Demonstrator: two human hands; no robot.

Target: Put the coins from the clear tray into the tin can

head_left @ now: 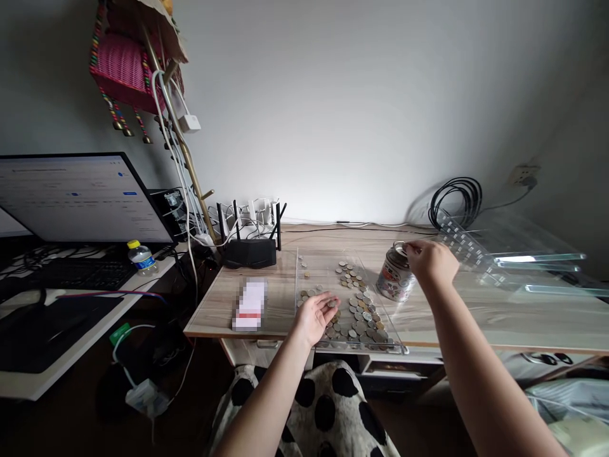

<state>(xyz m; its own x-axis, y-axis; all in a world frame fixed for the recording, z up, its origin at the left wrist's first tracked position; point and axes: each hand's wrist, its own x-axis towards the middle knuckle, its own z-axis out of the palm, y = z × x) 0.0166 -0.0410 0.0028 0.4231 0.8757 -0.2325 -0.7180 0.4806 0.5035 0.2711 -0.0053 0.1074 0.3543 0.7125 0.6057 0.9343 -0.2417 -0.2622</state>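
My left hand (316, 317) is turned palm up over the left part of a clear acrylic tray (318, 260), its fingers curled around a coin (332, 304) near the fingertips. Loose coins (360, 320), silver and some brass-coloured, lie scattered across the tray, thickest toward its front right. Just right of the tray, a printed can (396, 276) with a metal lid stands upright. My right hand (432, 261) is at the can's top, thumb and fingertips pinched together over the lid. Whatever is in that pinch is too small to make out.
A black router (250, 252) and a blurred pink-and-white item (250, 304) are left of the tray. Clear acrylic panels (528, 260) and a coiled black cable (455, 202) lie at right. A monitor (80, 197) and small bottle (141, 259) stand on the left desk.
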